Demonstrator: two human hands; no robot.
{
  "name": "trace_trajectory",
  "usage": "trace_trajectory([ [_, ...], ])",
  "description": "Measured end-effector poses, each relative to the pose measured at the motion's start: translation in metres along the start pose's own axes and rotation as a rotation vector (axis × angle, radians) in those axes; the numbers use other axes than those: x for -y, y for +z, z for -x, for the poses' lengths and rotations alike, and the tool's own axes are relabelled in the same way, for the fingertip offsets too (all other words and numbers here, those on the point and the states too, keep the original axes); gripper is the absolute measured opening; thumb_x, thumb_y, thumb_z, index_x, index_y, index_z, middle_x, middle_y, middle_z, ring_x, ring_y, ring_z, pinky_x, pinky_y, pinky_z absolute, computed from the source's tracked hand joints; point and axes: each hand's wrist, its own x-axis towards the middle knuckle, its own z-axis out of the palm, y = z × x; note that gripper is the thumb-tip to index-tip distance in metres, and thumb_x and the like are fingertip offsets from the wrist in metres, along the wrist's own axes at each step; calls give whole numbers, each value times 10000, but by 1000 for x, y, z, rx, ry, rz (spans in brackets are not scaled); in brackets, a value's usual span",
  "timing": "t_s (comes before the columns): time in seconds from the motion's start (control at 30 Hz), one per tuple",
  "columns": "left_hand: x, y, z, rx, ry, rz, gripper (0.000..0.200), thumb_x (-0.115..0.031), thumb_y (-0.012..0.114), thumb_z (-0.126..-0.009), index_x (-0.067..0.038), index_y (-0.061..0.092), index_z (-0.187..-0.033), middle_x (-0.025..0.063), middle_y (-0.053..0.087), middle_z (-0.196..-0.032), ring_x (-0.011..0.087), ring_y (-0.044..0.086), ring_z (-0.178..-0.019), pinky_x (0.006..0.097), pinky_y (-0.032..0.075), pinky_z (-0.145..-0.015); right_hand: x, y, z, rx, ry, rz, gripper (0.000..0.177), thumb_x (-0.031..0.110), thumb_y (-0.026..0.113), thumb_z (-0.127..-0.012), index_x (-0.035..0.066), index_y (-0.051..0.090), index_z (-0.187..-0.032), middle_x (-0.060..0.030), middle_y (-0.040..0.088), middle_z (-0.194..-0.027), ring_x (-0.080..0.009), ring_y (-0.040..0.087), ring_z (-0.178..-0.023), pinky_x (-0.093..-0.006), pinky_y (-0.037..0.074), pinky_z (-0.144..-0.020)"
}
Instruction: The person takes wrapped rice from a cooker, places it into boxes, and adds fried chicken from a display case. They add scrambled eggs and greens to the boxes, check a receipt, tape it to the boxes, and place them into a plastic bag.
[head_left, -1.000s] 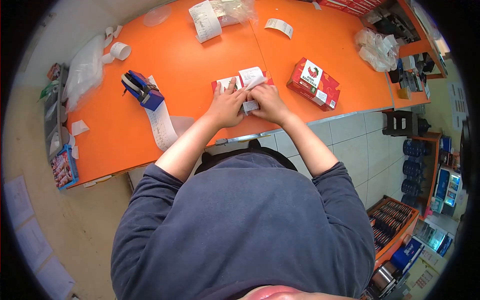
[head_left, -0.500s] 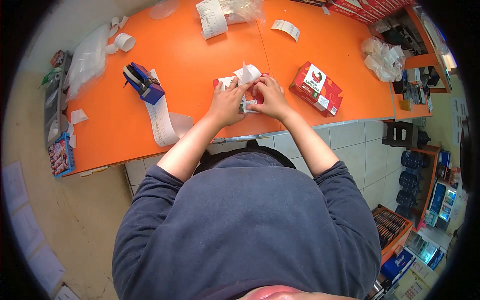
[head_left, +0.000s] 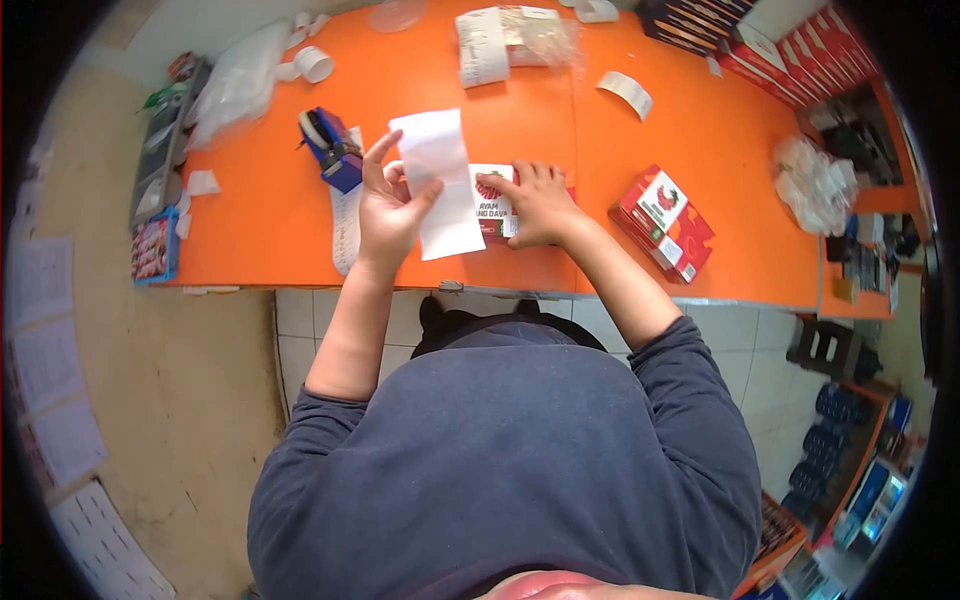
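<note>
My left hand pinches a white paper strip between thumb and fingers. The strip hangs above the table, covering the left end of a red and white food box. Lying across the right part of this box, my right hand grips it with fingers at the far side and thumb near the front edge. A second box of the same print lies at an angle to the right. Left of my left hand stands a blue tape dispenser, with a printed paper strip beside it.
Printed paper and a plastic-wrapped bundle lie at the back of the orange table. Red boxes are stacked back right. A curled slip, a clear bag and a blue basket lie around.
My left hand has moved left off the box, carrying the white strip, which now hangs unrolled. My right hand has spread farther over the box. The whole view has shifted.
</note>
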Motion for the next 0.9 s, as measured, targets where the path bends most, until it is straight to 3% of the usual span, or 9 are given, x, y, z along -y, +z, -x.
trace_trajectory([
  [0.1,-27,13,14,27,129,-26,751,97,558,-771,-127,145,-1357,119,565,-943,161,588,-885,290,470,-793,4,-36,12,-10,7,-132,871,290,729,-471,284,420,-1286,-175,425,-1189,-356,366,-1161,-507,243,-996],
  [0.2,-26,3,25,42,258,-342,443,124,581,-673,-126,595,-1039,97,577,-832,199,575,-872,304,453,-794,-12,-79,59,-188,96,-194,831,284,718,-477,245,453,-1264,-188,427,-1190,-364,395,-1140,-471,275,-985],
  [0.3,-41,10,32,62,557,-781,211,88,628,-627,-109,631,-703,93,564,-931,202,562,-871,311,430,-818,-51,-103,112,-339,236,-230,868,312,731,-482,245,423,-1291,-210,401,-1234,-383,379,-1163,-466,279,-980],
  [0.4,-41,26,39,-49,642,-827,228,78,635,-569,-120,643,-680,86,543,-1014,238,542,-909,329,429,-799,-91,-96,147,-336,512,-92,907,353,746,-487,280,385,-1316,-218,367,-1285,-395,341,-1201,-483,252,-990],
  [0.53,23,37,42,169,412,-922,265,42,646,-609,-164,680,-772,68,537,-1051,258,509,-960,373,404,-847,-126,-55,161,-262,717,11,937,397,752,-502,320,340,-1340,-222,319,-1336,-391,305,-1231,-508,218,-997],
  [0.63,115,15,62,567,150,-1205,144,-98,641,-691,-165,675,-814,41,552,-1147,315,430,-1172,507,319,-955,-126,-54,162,-202,698,58,955,456,754,-527,328,302,-1359,-229,250,-1388,-398,236,-1278,-535,177,-1008],
  [0.8,117,14,72,581,7,-1164,186,-213,685,-687,-151,646,-859,33,537,-1193,339,343,-1257,582,243,-976,-148,-46,174,-327,633,-72,856,485,710,-635,304,300,-1364,-209,234,-1413,-350,244,-1301,-518,184,-1025],
  [0.87,122,11,68,600,-21,-1147,267,-254,706,-668,-147,626,-899,37,522,-1216,344,335,-1261,586,237,-977,-173,-45,189,-580,650,-555,731,426,644,-765,107,335,-1346,-191,342,-1357,-270,380,-1236,-360,310,-1006],
  [0.9,124,9,65,597,-33,-1141,316,-273,714,-658,-144,612,-928,40,513,-1229,345,336,-1260,583,237,-979,-179,-38,199,-730,727,-602,742,441,632,-783,54,327,-1337,-178,344,-1353,-254,372,-1238,-390,319,-1001],
])
